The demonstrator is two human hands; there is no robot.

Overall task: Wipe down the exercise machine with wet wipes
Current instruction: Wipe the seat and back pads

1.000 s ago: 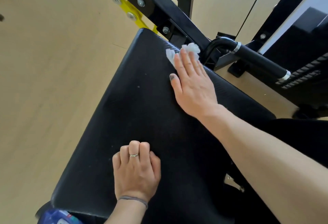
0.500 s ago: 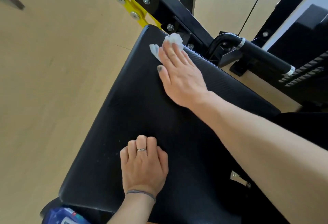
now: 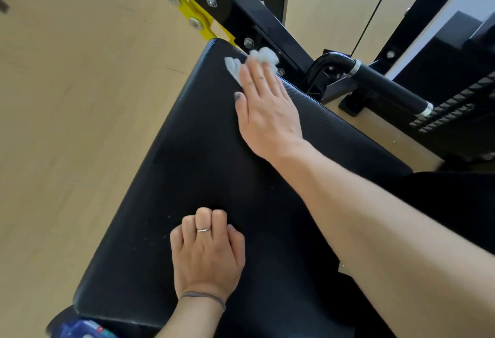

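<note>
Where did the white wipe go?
The wipe sits under the right hand fingertips, at the black seat pad's far corner.

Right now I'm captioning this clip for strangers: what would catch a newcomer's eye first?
The right hand lies flat, pressing a crumpled white wet wipe onto the far corner of the black padded seat. The left hand rests curled on the seat's near part. A yellow bolted bracket shows beyond that corner.

Right hand (image 3: 267, 112) flat, fingers straight, pressing crumpled white wet wipe (image 3: 250, 64) onto black padded seat (image 3: 187, 177) at far corner. Left hand (image 3: 207, 254) curled, resting near seat's near edge.
</note>
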